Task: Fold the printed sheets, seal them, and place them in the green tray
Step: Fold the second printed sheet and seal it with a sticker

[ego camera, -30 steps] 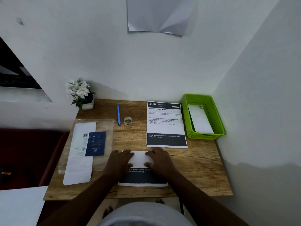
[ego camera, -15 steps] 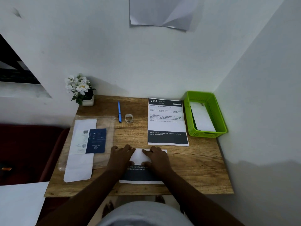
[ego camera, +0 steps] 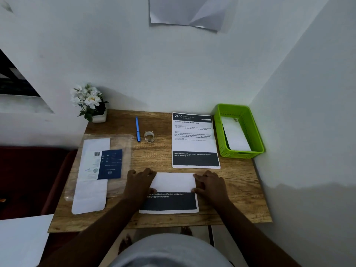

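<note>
A printed sheet [ego camera: 173,183] lies near the desk's front edge, its top part folded down over itself so the white back shows above a dark printed band. My left hand [ego camera: 139,182] presses on the fold's left end with fingers over the paper edge. My right hand [ego camera: 209,184] presses the right end. A second printed sheet [ego camera: 194,140] lies flat behind it. The green tray [ego camera: 256,132] stands at the back right with a white folded piece [ego camera: 235,136] inside. A small roll of clear tape [ego camera: 149,136] sits mid-desk.
A blue pen [ego camera: 138,131] lies beside the tape. A clear plastic sleeve with white envelopes and a dark blue card [ego camera: 100,166] covers the desk's left side. A white flower pot [ego camera: 90,105] stands at the back left corner. Walls close the back and right.
Both hands have slid apart from the middle of the fold to its left and right ends, uncovering the white folded flap between them.
</note>
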